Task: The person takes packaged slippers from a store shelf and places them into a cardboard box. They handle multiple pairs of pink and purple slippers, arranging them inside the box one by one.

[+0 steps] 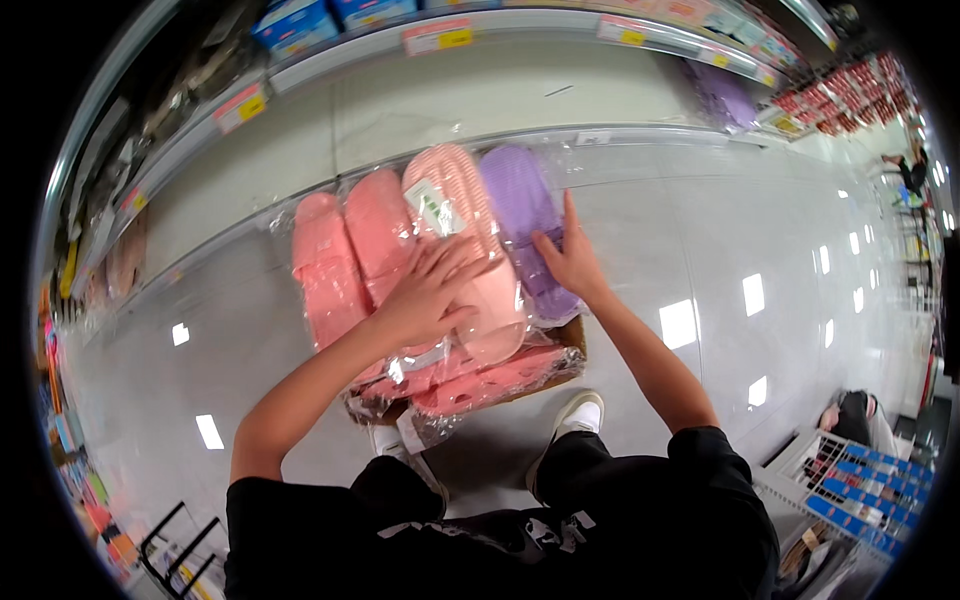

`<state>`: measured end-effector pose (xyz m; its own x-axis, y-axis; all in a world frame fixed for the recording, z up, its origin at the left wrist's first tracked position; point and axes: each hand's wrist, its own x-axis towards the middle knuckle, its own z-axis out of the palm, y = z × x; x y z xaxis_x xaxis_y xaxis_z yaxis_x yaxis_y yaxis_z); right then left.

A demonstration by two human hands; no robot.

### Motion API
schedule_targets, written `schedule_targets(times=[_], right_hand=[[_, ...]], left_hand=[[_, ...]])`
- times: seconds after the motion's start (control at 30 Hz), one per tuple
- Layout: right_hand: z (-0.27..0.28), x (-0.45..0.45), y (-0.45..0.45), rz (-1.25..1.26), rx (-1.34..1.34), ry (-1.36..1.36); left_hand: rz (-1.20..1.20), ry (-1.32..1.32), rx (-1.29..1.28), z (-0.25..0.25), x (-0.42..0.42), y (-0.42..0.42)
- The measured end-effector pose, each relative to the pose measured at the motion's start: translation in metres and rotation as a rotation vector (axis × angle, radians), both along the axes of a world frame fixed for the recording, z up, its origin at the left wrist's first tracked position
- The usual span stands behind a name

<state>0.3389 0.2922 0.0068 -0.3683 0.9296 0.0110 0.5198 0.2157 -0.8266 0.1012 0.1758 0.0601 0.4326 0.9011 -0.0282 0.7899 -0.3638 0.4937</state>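
My left hand (431, 296) lies spread over a pair of peach slippers (491, 319) in clear plastic wrap, which bears a white label (435, 206). Beside them on the right is a wrapped purple pair (517, 195). My right hand (570, 259) is at its right edge, thumb over the purple slippers and index finger pointing away from me. Two coral-pink wrapped slippers (322, 247) lie on the left. More pink slippers (487, 382) stick out of a cardboard box (576, 337) underneath, mostly hidden by the pile.
A store shelf (247, 169) with price tags runs along the far side, holding blue packages (296, 26) above. Something purple in wrap (720, 94) sits at its right end. Lower right stands a white wire rack (795, 465). My shoes (581, 412) are close to the box on the glossy floor (637, 225).
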Motion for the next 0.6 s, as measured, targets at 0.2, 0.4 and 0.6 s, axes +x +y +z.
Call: schedule_targets(times=[0.2,0.4,0.6], right_hand=[[-0.011,-0.006,-0.014,0.044,0.434,-0.442],[-0.016,0.045,0.056,-0.157,-0.195,0.323],[-0.015,0.194,0.226,-0.685,-0.305,0.856]], left_hand=[[0.070,-0.018,0.145,-0.004,0.001,0.024],[0.070,0.027,0.148,-0.021,0.016,0.033],[0.074,0.080,0.084,-0.023,0.023,0.038]])
